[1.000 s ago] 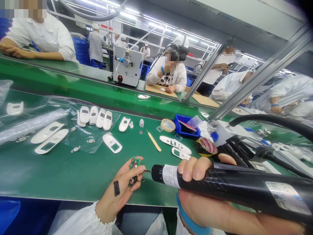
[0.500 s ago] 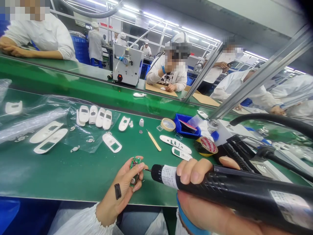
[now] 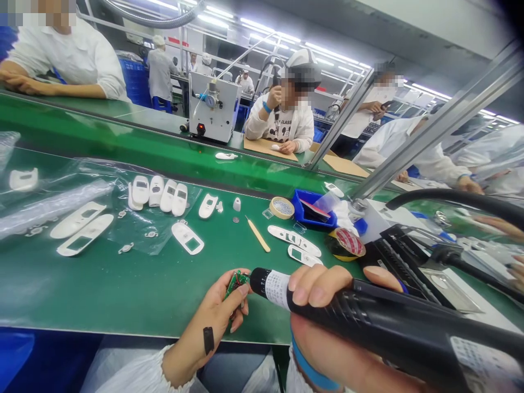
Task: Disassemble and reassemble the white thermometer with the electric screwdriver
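Note:
My left hand [image 3: 225,311] pinches a small green circuit board [image 3: 234,281] over the front part of the bench, with the thumb across it. A piece of black tape is stuck near that wrist. My right hand [image 3: 327,316] is wrapped around a black electric screwdriver [image 3: 380,316] with a white label. Its nose points left at the board and reaches the left fingers; the bit is mostly hidden, so contact with a screw cannot be made out. Beyond the hands lie a yellow-handled pointed tool [image 3: 257,234] and a white oval housing [image 3: 187,238].
White housings [image 3: 159,195] and clear plastic bags [image 3: 90,202] lie at left. At right are a blue bin [image 3: 313,215], tape rolls [image 3: 346,244] and black equipment [image 3: 401,262]. A green conveyor [image 3: 164,153] runs behind, with co-workers [image 3: 282,114] across it.
My left hand has moved slightly right and tilted the board, closer to the screwdriver. The screwdriver has shifted slightly left. A white part on the conveyor has moved left, and a co-worker has raised a hand.

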{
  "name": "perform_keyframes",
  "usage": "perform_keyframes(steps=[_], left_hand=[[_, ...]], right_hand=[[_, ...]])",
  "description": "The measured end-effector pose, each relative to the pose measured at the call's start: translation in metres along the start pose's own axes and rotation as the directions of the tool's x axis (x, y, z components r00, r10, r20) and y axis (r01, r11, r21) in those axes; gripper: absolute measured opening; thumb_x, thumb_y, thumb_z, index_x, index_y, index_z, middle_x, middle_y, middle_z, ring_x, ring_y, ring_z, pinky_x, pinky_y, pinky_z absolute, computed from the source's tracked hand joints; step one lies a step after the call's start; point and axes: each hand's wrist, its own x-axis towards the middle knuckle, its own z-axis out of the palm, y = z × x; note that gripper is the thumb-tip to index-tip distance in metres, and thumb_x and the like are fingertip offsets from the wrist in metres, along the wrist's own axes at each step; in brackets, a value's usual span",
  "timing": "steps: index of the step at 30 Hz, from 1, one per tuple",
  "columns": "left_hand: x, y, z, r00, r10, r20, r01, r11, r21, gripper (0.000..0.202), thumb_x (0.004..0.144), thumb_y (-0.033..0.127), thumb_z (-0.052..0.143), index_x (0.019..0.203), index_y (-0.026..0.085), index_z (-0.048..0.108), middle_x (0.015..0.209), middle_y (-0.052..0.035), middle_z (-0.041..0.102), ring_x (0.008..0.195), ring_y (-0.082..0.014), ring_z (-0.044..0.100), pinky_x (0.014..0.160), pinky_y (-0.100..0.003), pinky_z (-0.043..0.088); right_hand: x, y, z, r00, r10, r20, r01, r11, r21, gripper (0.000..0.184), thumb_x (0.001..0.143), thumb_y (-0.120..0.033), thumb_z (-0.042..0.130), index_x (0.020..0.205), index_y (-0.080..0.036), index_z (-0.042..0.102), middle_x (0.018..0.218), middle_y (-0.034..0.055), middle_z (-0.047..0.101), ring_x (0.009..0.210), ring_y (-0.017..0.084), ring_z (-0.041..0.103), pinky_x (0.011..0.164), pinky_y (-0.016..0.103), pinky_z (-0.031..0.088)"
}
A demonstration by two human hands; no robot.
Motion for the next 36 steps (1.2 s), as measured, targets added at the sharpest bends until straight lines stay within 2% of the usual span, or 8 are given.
perform_keyframes(steps=[4, 9, 14, 18, 23, 30, 33, 36], left_hand=[[0.000, -0.003, 0.000, 1.000, 0.011, 0.016, -0.011, 1.000, 0.002, 0.042, 0.078, 0.039, 0.054, 0.110, 0.014, 0.045, 0.059, 0.0033, 0.047, 0.041, -0.0038, 0.031, 0.040, -0.019, 0.020], [0.001, -0.008, -0.002, 0.999, 0.013, 0.034, -0.013, 1.000, -0.008, 0.043, 0.078, 0.041, 0.055, 0.111, 0.014, 0.045, 0.059, 0.0034, 0.048, 0.040, -0.0037, 0.032, 0.039, -0.019, 0.020], [0.000, -0.009, -0.002, 0.999, 0.030, 0.020, -0.032, 0.997, 0.067, 0.043, 0.079, 0.043, 0.052, 0.112, 0.016, 0.043, 0.061, 0.0034, 0.047, 0.041, -0.0042, 0.034, 0.040, -0.019, 0.022], [-0.001, -0.013, 0.000, 0.997, 0.070, 0.009, -0.071, 0.984, 0.166, 0.041, 0.081, 0.045, 0.048, 0.110, 0.017, 0.041, 0.064, 0.0034, 0.046, 0.041, -0.0044, 0.035, 0.040, -0.019, 0.024], [-0.001, -0.018, 0.002, 0.995, 0.086, -0.051, -0.073, 0.974, 0.217, 0.044, 0.080, 0.051, 0.046, 0.110, 0.019, 0.040, 0.064, 0.0044, 0.042, 0.041, -0.0052, 0.036, 0.038, -0.018, 0.026], [-0.002, -0.020, 0.004, 0.992, 0.105, -0.062, -0.087, 0.965, 0.247, 0.046, 0.079, 0.052, 0.045, 0.110, 0.020, 0.040, 0.066, 0.0032, 0.043, 0.041, -0.0060, 0.038, 0.038, -0.019, 0.028], [-0.003, -0.020, 0.004, 0.992, 0.108, -0.062, -0.090, 0.965, 0.246, 0.045, 0.079, 0.052, 0.045, 0.110, 0.020, 0.040, 0.066, 0.0033, 0.043, 0.041, -0.0061, 0.038, 0.038, -0.019, 0.028], [-0.005, -0.019, 0.006, 0.991, 0.113, -0.067, -0.093, 0.963, 0.254, 0.046, 0.078, 0.053, 0.045, 0.109, 0.020, 0.040, 0.065, 0.0035, 0.042, 0.041, -0.0058, 0.037, 0.038, -0.019, 0.028]], right_hand=[[0.002, -0.001, 0.005, 0.999, -0.048, 0.017, 0.046, 0.995, 0.092, 0.046, 0.071, -0.064, 0.042, 0.094, -0.024, 0.046, 0.058, -0.0025, 0.057, 0.047, 0.016, 0.050, 0.051, 0.034, 0.041], [0.006, -0.006, 0.004, 0.993, -0.049, 0.103, 0.035, 0.991, 0.133, 0.045, 0.071, -0.059, 0.044, 0.102, -0.026, 0.048, 0.064, -0.0014, 0.058, 0.053, 0.017, 0.052, 0.053, 0.038, 0.042], [0.004, -0.004, 0.005, 0.996, 0.006, 0.089, -0.018, 0.991, 0.132, 0.022, 0.083, -0.040, 0.038, 0.097, -0.028, 0.051, 0.060, -0.0018, 0.057, 0.052, 0.016, 0.053, 0.052, 0.035, 0.041], [-0.004, 0.004, 0.005, 0.991, -0.073, 0.116, 0.056, 0.989, 0.140, 0.029, 0.083, -0.046, 0.034, 0.095, -0.026, 0.051, 0.060, -0.0018, 0.056, 0.050, 0.015, 0.051, 0.049, 0.032, 0.041], [-0.009, 0.012, 0.001, 0.977, -0.158, 0.141, 0.141, 0.982, 0.123, 0.024, 0.087, -0.032, 0.026, 0.094, -0.027, 0.049, 0.060, -0.0029, 0.058, 0.046, 0.015, 0.052, 0.045, 0.031, 0.041], [-0.008, 0.022, -0.005, 0.950, -0.253, 0.181, 0.234, 0.965, 0.120, 0.019, 0.087, -0.030, 0.032, 0.095, -0.027, 0.048, 0.061, -0.0055, 0.061, 0.041, 0.012, 0.053, 0.039, 0.026, 0.042], [-0.011, 0.016, -0.001, 0.972, -0.203, 0.121, 0.191, 0.976, 0.105, 0.020, 0.088, -0.032, 0.031, 0.094, -0.028, 0.049, 0.060, -0.0060, 0.060, 0.041, 0.012, 0.052, 0.040, 0.027, 0.042], [-0.014, 0.006, 0.005, 0.997, -0.075, 0.032, 0.074, 0.996, 0.044, 0.020, 0.088, -0.036, 0.035, 0.102, -0.032, 0.048, 0.057, -0.0077, 0.058, 0.042, 0.012, 0.050, 0.044, 0.028, 0.042]])
